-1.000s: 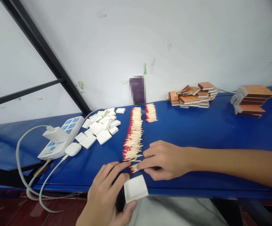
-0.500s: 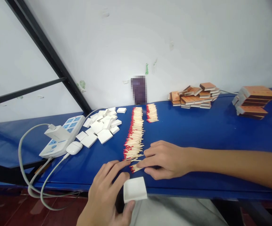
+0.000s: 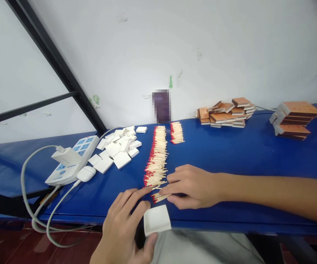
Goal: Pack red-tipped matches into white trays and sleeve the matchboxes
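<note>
My left hand [image 3: 131,223] grips a white matchbox tray [image 3: 157,220] at the table's front edge, its hollow side up. The left index finger reaches to the near end of a long row of red-headed matches [image 3: 158,154]. My right hand [image 3: 192,187] is closed, thumb and index finger at the plain ends of a small bunch of matches [image 3: 158,197], whose red heads point left. This bunch lies just in front of the long row. A shorter row of matches [image 3: 177,132] lies farther back, to the right.
White trays [image 3: 121,145] lie heaped at the left, beside a power strip [image 3: 76,161] with a charger, cables and a white earphone case [image 3: 86,173]. Orange matchbox sleeves [image 3: 227,115] are piled at the back right, with another stack [image 3: 295,119] farther right. A wall stands behind.
Both hands stay almost where they were. The view has shifted very slightly; the tray and the matches look unchanged.
</note>
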The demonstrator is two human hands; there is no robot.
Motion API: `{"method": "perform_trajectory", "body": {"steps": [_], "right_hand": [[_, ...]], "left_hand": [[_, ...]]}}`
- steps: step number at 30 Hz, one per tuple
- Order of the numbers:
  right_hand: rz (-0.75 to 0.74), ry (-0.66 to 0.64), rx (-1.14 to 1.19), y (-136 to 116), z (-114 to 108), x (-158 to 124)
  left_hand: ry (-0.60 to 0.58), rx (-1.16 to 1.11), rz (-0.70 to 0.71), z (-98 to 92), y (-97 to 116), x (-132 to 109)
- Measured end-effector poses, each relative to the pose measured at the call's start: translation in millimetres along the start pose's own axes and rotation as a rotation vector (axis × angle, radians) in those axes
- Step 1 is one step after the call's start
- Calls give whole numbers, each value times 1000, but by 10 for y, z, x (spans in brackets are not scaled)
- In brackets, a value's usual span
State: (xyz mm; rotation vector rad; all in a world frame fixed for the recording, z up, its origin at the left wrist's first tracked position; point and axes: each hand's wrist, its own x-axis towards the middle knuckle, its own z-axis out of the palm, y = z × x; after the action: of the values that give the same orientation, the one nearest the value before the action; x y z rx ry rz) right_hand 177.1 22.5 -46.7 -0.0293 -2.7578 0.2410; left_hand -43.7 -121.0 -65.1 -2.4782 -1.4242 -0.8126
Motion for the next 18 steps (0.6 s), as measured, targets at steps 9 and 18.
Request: {"method": "perform_trajectory", "body": {"steps": [9,18], "right_hand": [[12,-16,20,-11,-11,5],[62,7,-11,-16,0,1]], "left_hand": [[-7,24,0,-4,3,2],[4,32,20,-4,-12,0]]}}
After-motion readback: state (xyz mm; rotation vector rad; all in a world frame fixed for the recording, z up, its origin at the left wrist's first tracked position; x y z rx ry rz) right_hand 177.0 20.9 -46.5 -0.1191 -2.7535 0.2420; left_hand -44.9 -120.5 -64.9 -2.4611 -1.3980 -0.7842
